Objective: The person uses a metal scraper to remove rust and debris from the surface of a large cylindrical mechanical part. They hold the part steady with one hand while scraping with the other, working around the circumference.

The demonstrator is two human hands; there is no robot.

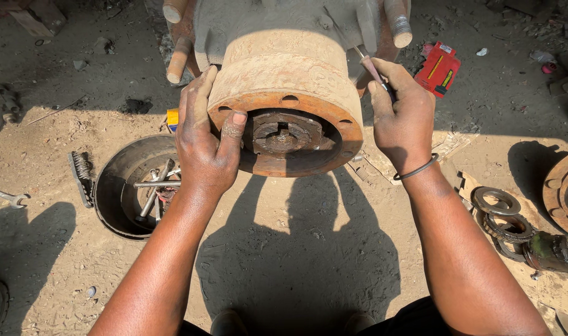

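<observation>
Forearms are reaching up from the bottom edge toward a rusty hub (284,93) that is sitting low over the sandy ground (296,249). Left hand (206,140) is lying against the hub's left flank, fingers spread and open, thumb pressing on the front rim; it is bracing rather than closing around anything. Right hand (402,118) is closing its grip on a thin tool (372,67), whose shaft is running up against the hub's right side; the tip is hidden behind the hub.

Judging from this, the tool could be slipping off the rusty surface if pushed at an angle, and the knuckles would then be striking the threaded studs (401,28) just above. The left thumb is resting at the edge of the recessed centre (284,137), so any sudden turn of the hub could be pinching it. Loose sand could also be getting into the open bearing seat.

A small red packet (438,67) with a yellow stripe is lying on the ground right of the hub, tilted. A yellow-and-blue corner of something (172,118) is peeking out left of the hub, behind the left hand. A drum (113,186) holding tools is lying to the left, and rings (497,202) are lying to the right.
</observation>
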